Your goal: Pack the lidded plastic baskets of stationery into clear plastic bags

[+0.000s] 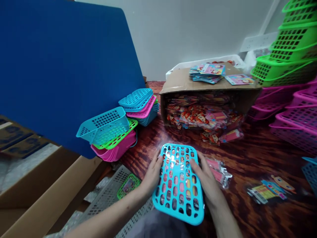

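Left hand [153, 172] and right hand [205, 173] clasp a blue slotted lid [176, 168], seemingly over packets [181, 187], an open carton [177, 81] beyond

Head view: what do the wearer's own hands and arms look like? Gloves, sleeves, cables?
Left hand and right hand: bare, no gloves. No sleeve, watch, band or cable shows on the left forearm or right forearm; upper arms out of frame.

Cool light across the frame, and glints flash at the blue lid [176, 170], lower centre! Deep shadow inside the cardboard box [176, 82]; lower left goes soft, green baskets [293, 39] stretch wide-angle, upper right.
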{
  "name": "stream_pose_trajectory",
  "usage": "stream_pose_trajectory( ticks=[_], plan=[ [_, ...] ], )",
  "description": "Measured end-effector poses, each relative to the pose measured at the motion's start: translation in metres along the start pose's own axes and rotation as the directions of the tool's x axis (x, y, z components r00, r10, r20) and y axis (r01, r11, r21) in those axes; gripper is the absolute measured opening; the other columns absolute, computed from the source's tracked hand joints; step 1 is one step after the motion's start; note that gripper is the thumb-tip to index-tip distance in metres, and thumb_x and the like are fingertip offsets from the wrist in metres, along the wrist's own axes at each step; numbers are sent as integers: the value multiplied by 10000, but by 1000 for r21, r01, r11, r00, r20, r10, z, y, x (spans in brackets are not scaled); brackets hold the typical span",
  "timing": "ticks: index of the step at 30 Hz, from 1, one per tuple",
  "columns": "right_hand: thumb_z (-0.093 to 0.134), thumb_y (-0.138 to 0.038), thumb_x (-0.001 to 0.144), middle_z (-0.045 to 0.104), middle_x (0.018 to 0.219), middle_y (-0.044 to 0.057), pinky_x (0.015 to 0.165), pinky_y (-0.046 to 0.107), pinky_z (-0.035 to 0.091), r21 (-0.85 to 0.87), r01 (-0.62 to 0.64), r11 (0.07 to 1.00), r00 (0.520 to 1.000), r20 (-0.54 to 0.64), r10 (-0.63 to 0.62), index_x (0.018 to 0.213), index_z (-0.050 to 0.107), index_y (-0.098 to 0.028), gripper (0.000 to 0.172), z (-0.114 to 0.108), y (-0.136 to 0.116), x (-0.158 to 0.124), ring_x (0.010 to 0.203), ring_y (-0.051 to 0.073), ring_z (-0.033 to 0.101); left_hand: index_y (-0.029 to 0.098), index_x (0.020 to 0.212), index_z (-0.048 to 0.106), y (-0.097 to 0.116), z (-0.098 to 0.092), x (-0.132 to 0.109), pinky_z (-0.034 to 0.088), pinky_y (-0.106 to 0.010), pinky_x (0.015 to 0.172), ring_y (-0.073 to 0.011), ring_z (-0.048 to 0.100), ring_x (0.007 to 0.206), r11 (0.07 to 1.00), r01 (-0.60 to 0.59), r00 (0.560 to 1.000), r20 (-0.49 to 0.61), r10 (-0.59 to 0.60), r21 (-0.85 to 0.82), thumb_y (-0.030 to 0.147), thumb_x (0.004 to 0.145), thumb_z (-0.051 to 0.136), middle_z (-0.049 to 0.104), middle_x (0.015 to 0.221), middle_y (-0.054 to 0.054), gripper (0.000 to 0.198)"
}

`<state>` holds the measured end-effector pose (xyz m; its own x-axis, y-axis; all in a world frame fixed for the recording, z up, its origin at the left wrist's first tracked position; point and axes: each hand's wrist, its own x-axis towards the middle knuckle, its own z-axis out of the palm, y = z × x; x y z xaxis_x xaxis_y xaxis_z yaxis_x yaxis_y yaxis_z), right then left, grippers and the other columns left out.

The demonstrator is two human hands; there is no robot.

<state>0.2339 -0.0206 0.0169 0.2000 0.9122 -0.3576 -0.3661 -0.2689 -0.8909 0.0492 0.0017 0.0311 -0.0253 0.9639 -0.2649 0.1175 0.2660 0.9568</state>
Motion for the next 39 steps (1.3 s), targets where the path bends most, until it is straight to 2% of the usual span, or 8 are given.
stream_pose_trajectory(
  ticks=[5,9,17,24,26,29,32,39],
  plan=[
    [732,-546,732,591,1384,35,865,425,588,37,-5,999,995,-101,9,1455,447,-349,802,-5,25,-64,1170,316,631,235,1305,595,-5,2,-31,447,-459,1082,-308,564,1270,937,157,978,178,-105,-313,622,859,559,613,1360,-87,591],
    [692,-551,770,604,1371,34,994,416,521,-2,40,999,989,-141,-40,1436,489,-297,741,-7,45,-68,1240,307,581,175,1215,654,-14,-1,-47,494,-451,1009,-314,651,1131,915,193,976,166,-141,-356,652,819,605,710,1190,-118,621],
    [620,-558,856,508,1470,7,1095,380,428,-109,69,992,998,6,-68,1473,423,-314,692,-18,42,-57,1321,270,507,141,985,742,-14,-11,-42,516,-346,937,-273,660,1012,997,12,1000,13,-11,-77,634,808,610,751,1030,-73,540],
    [467,-558,952,459,1509,-10,1203,419,266,63,153,986,988,-9,-153,1403,520,-328,509,-18,54,-69,1421,228,373,150,1384,531,-15,-21,-32,378,-431,1128,-289,507,1317,971,-130,990,75,117,201,542,921,483,584,1390,-104,608],
    [469,-546,955,487,1489,-10,1199,437,276,144,150,978,989,-42,-145,1360,567,-329,470,-19,62,-73,1411,229,389,193,1493,381,-12,-26,-29,290,-456,1182,-270,383,1417,864,-285,957,79,278,416,468,957,451,419,1533,-95,607],
    [549,-501,929,520,1463,-2,1188,441,293,205,163,965,987,-48,-156,1339,586,-326,447,-18,71,-80,1392,235,418,238,1457,443,-2,-28,-31,272,-496,1187,-276,304,1457,523,-503,836,235,496,688,358,989,403,293,1600,-86,485],
    [627,-455,887,567,1417,22,1140,416,366,202,219,955,974,-110,-200,1303,609,-298,445,-14,74,-84,1340,241,480,206,1388,531,7,-19,-40,306,-522,1167,-296,302,1454,274,-608,751,428,503,745,345,1008,369,347,1568,-124,436],
    [600,-406,907,662,1239,47,1005,383,476,48,343,938,929,-167,-331,1188,641,-264,318,-16,76,-90,1144,227,610,201,1497,371,3,10,-54,297,-630,1119,-366,161,1490,149,-551,789,454,414,821,484,997,375,228,1611,-161,575]
  ],
)
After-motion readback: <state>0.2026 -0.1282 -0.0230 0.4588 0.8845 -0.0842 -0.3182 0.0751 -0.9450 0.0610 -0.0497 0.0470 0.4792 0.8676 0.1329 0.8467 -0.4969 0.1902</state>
